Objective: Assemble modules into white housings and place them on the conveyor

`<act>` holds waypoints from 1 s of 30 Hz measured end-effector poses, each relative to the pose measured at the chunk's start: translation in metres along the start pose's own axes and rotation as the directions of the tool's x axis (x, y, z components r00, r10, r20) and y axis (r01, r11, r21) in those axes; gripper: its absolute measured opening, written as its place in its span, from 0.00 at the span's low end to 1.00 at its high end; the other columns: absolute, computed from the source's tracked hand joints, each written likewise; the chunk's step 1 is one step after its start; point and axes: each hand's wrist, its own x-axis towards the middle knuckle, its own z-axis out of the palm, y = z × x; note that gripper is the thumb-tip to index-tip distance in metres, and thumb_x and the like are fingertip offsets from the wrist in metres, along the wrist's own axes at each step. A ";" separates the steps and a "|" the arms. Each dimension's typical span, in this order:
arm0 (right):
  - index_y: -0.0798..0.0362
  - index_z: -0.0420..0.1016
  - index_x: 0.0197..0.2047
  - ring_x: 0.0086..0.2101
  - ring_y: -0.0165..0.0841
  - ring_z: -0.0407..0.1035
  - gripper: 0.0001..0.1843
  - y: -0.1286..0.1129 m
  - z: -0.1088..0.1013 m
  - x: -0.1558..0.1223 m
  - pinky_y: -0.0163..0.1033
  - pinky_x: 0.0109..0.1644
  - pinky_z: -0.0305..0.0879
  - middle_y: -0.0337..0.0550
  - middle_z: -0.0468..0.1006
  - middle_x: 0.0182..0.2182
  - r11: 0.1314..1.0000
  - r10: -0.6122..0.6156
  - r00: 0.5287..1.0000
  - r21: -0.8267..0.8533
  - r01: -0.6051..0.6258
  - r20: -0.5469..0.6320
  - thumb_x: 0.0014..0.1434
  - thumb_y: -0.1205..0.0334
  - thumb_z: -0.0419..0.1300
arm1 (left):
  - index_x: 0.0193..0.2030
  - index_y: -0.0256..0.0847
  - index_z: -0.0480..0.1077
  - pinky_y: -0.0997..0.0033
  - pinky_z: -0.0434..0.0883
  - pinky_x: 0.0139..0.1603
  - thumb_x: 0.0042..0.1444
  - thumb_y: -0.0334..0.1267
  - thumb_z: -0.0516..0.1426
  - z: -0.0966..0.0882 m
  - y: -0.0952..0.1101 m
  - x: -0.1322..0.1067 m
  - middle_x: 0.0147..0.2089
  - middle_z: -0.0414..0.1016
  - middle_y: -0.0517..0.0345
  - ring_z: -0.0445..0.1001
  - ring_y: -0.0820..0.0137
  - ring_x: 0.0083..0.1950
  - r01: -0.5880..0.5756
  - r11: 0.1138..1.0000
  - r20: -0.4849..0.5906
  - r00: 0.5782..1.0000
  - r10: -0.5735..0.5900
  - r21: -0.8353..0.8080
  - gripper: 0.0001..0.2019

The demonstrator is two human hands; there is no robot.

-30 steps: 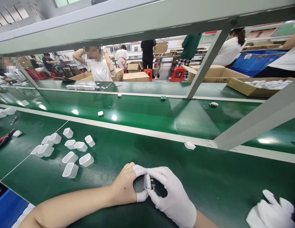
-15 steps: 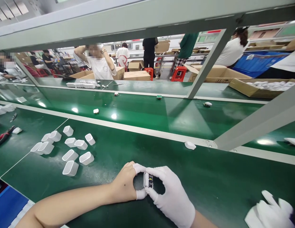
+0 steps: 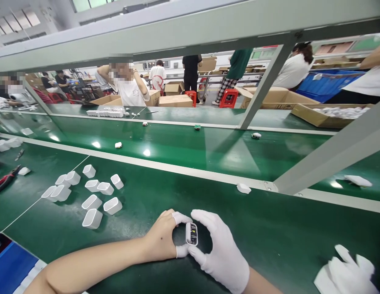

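Note:
A small white plastic housing (image 3: pixel 187 234) with dark electronics and a yellow spot inside sits upright between the fingertips. My left hand (image 3: pixel 161 237), bare except for white covers on the thumb and forefinger, pinches it at its two ends. Around its right side curve the fingers of my right hand (image 3: pixel 222 249), in a white glove. The right thumb is close to the lower end and the forefinger stands slightly off the upper end; whether the thumb touches cannot be seen. Several open white casings (image 3: pixel 92 219) lie on the green bench (image 3: pixel 141 196) to the left.
Red-handled pliers (image 3: pixel 6 179) lie far left. A crumpled white glove-like item (image 3: pixel 343 271) is at lower right. A white part (image 3: pixel 243 188) rests near the metal post (image 3: pixel 324 163). Beyond, a green conveyor (image 3: pixel 171 143) carries small parts. Several people and cardboard boxes (image 3: pixel 176 101) are behind.
My right forefinger and thumb have spread slightly away from the housing. The housing now shows its full rim around the electronics. Parts on the conveyor have moved left.

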 end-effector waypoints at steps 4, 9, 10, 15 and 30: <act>0.48 0.60 0.58 0.49 0.43 0.68 0.30 0.003 -0.003 0.000 0.53 0.51 0.66 0.48 0.74 0.50 0.987 -0.147 0.989 -0.072 0.146 -0.007 0.52 0.68 0.60 | 0.43 0.42 0.68 0.65 0.65 0.44 0.41 0.33 0.62 -0.001 0.001 0.001 0.38 0.73 0.59 0.67 0.66 0.38 -0.015 1.000 -0.005 1.000 0.015 0.000 0.19; 0.48 0.64 0.56 0.44 0.41 0.69 0.29 -0.003 0.002 0.005 0.52 0.46 0.69 0.45 0.76 0.44 0.997 -0.073 0.997 0.013 0.073 0.032 0.50 0.71 0.59 | 0.39 0.40 0.67 0.66 0.64 0.41 0.38 0.32 0.63 0.000 0.000 0.001 0.35 0.70 0.59 0.65 0.66 0.37 0.024 0.999 0.007 1.000 -0.024 0.025 0.18; 0.47 0.65 0.55 0.42 0.40 0.69 0.28 -0.003 0.003 0.005 0.50 0.45 0.69 0.44 0.76 0.43 0.997 -0.056 0.998 0.049 0.055 0.026 0.50 0.72 0.59 | 0.39 0.40 0.67 0.66 0.64 0.41 0.38 0.32 0.63 0.000 0.000 0.001 0.35 0.70 0.59 0.65 0.66 0.37 0.024 0.999 0.008 1.000 -0.025 0.022 0.18; 0.45 0.67 0.52 0.39 0.36 0.69 0.26 -0.003 0.004 0.002 0.45 0.42 0.71 0.41 0.75 0.39 0.976 0.026 1.000 0.217 -0.029 0.013 0.50 0.75 0.59 | 0.42 0.42 0.67 0.66 0.64 0.42 0.38 0.32 0.63 -0.001 0.002 0.002 0.37 0.71 0.60 0.66 0.66 0.38 0.037 0.999 0.032 0.999 -0.037 0.001 0.20; 0.51 0.64 0.54 0.39 0.40 0.70 0.24 0.006 -0.004 -0.001 0.50 0.42 0.68 0.46 0.77 0.39 0.975 -0.224 0.974 0.004 0.224 0.041 0.54 0.63 0.60 | 0.43 0.44 0.67 0.67 0.61 0.41 0.38 0.37 0.64 -0.002 -0.003 0.001 0.36 0.73 0.62 0.68 0.67 0.37 -0.056 0.998 0.052 0.997 0.054 0.035 0.21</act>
